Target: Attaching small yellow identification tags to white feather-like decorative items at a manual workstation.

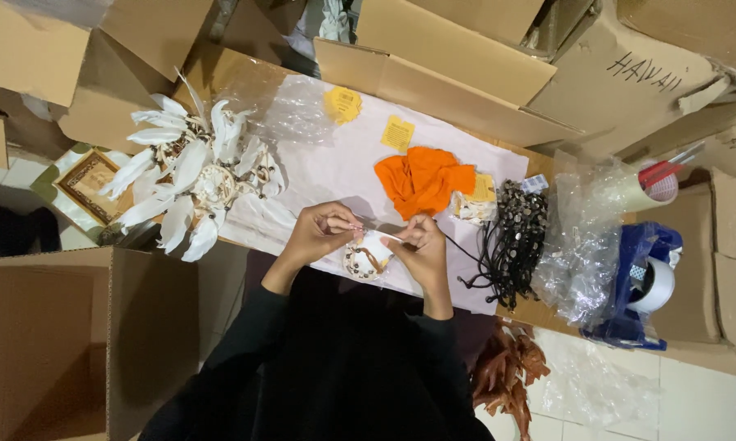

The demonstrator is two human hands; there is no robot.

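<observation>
Black sleeves at lower centre, left hand [320, 231] and right hand [421, 245] pinching a thin white strand [382, 233] running left to right above a small round shell-trimmed ring [364, 261]. Open brown cardboard box [90, 343] at lower left, inside hidden. White paper-covered work surface [335, 171] at centre, with white feathered ornaments [192, 175], orange cloth [423, 180], black beaded cords [515, 241].

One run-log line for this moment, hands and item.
left hand: pinching white strip | right hand: pinching strip's other end | shell ring: between hands | feather pile: beside left hand
</observation>
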